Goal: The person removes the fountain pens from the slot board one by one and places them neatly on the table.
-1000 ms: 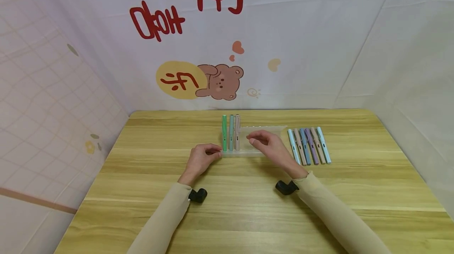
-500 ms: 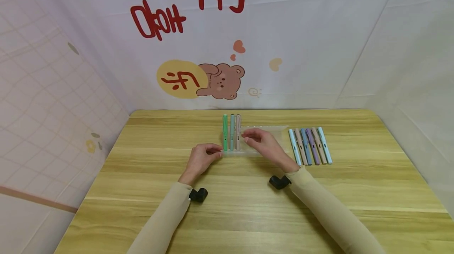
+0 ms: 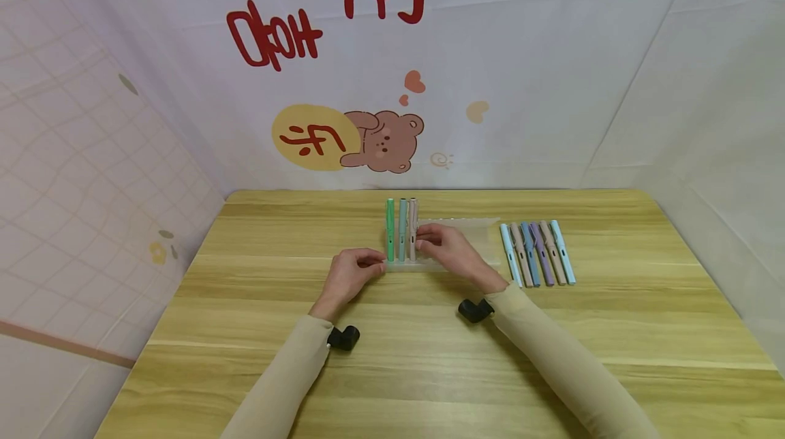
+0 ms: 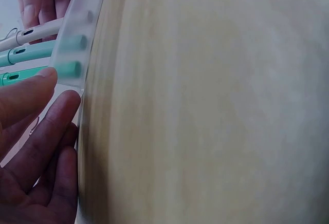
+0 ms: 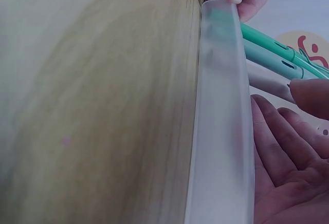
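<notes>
A frosted clear pen stand (image 5: 221, 131) lies along the table in front of me. At its left end stand a green pen (image 3: 390, 231), a teal pen (image 3: 402, 231) and a pale greyish-pink pen (image 3: 413, 228), upright side by side. My left hand (image 3: 352, 275) pinches the stand's left end between thumb and fingers. My right hand (image 3: 450, 248) is just right of the pink pen. In the right wrist view its thumb (image 5: 311, 96) overlaps that pen's barrel, while the fingers (image 5: 282, 147) stretch out behind the stand, loosely extended.
Several capped pens (image 3: 538, 255) in light blue, brown, blue and purple lie in a row to the right of the stand. The wooden table (image 3: 392, 371) ends at a white printed cloth backdrop (image 3: 527, 84).
My right hand has moved left along the stand to the pink pen. The left hand keeps its place at the stand's end, and the pens have not visibly moved.
</notes>
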The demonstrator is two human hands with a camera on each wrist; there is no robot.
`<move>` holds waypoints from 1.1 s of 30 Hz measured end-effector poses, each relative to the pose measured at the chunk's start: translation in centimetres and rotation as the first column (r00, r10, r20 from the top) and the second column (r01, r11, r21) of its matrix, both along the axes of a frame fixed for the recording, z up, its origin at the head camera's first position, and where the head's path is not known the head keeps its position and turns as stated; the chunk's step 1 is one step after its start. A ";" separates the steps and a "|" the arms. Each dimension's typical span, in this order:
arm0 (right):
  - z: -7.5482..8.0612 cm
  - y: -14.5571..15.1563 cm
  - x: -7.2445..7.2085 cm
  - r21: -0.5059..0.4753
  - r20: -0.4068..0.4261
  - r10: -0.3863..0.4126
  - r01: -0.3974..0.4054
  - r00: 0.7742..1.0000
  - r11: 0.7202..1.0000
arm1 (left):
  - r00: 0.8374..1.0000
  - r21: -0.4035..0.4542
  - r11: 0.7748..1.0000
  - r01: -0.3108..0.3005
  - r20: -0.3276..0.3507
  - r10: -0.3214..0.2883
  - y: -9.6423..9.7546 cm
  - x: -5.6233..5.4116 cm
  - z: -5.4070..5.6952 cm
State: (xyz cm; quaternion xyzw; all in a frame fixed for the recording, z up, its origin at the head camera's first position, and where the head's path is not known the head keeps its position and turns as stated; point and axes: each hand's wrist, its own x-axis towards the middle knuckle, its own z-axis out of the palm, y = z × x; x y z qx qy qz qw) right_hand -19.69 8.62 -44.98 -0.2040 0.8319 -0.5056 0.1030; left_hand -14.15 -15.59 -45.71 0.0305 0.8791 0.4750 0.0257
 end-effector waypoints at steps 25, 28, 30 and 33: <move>0.6 -0.3 0.5 -0.070 -0.004 -0.086 0.086 0.996 0.994 | 1.000 0.006 1.000 -0.001 -0.018 0.001 0.1 0.1 -0.1; 0.9 -0.4 0.6 -0.094 -0.027 -0.096 0.093 0.995 0.991 | 1.000 0.010 1.000 0.001 -0.015 -0.001 0.1 0.1 -0.2; 1.3 -0.3 0.8 -0.101 -0.039 -0.106 0.102 0.994 0.990 | 1.000 0.015 1.000 0.000 -0.012 0.000 0.1 0.1 -0.2; 1.7 -0.3 1.0 -0.102 -0.047 -0.128 0.122 0.991 0.987 | 1.000 0.018 1.000 0.001 -0.014 -0.001 0.0 0.1 -0.2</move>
